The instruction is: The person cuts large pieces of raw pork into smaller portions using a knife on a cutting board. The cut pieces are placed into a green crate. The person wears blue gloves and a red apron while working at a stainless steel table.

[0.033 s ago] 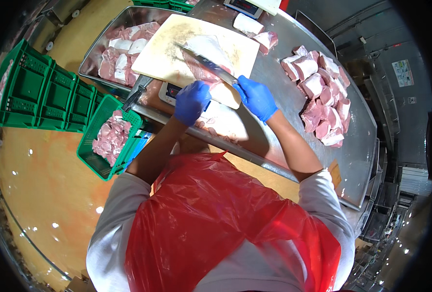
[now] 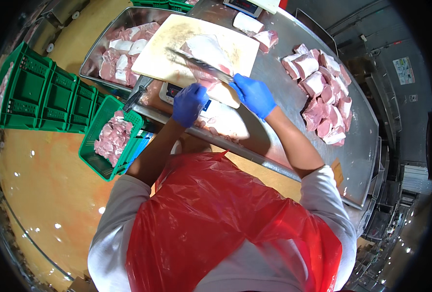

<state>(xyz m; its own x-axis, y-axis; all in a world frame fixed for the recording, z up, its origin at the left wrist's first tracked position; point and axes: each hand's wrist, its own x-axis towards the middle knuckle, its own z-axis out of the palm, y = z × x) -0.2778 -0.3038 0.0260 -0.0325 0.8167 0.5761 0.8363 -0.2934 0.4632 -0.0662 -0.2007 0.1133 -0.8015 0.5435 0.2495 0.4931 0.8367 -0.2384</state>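
My right hand (image 2: 255, 96), in a blue glove, is wrapped round the handle of a long knife (image 2: 203, 65). Its blade slants up and left across a slab of pale pink meat with white fat (image 2: 207, 47) on the white cutting board (image 2: 165, 57). Beside the near edge of the board, my left hand (image 2: 189, 104), also blue-gloved, is closed near the meat's near end. Whatever its fingers hold is hidden. Next to that hand, a digital scale (image 2: 166, 97) shows partly from under the board.
A metal tub (image 2: 90, 63) of meat pieces stands left of the board. Green crates (image 2: 31, 92) and a green basket (image 2: 85, 155) of trimmings are at the left. Cut meat (image 2: 323, 95) is heaped on the steel table (image 2: 274, 73). A dark-handled tool (image 2: 134, 99) lies at the table's edge.
The knife has slid slightly left and toward me across the meat, with my right hand moving left. My left hand has shifted a little to the left and nearer.
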